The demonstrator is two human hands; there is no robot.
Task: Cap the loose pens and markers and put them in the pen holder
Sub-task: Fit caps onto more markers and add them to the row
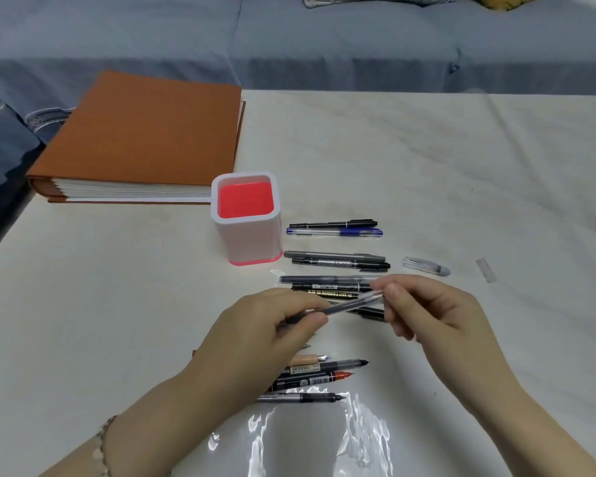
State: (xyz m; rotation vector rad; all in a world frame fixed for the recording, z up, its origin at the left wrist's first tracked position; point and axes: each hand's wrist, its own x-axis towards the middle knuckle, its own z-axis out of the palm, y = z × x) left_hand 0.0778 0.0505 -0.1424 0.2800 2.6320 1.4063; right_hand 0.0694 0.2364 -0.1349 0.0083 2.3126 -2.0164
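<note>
Broadly, our pale marble-patterned table (427, 160) carries a thick orange cloth-covered binder (145, 132) at its far left corner. Just beside the binder's near right corner, the white square plastic pen holder with a red inside (246, 235) stands upright. Nearer us, our left hand (255, 335) pinches one end of a slim clear-barrelled black gel pen (344, 306) and our right hand (437, 318) pinches the other, above a row of capped black markers (334, 261). Uncapped markers (317, 376) lie under our left hand. A loose clear plastic cap (426, 265) lies right of the row.
</note>
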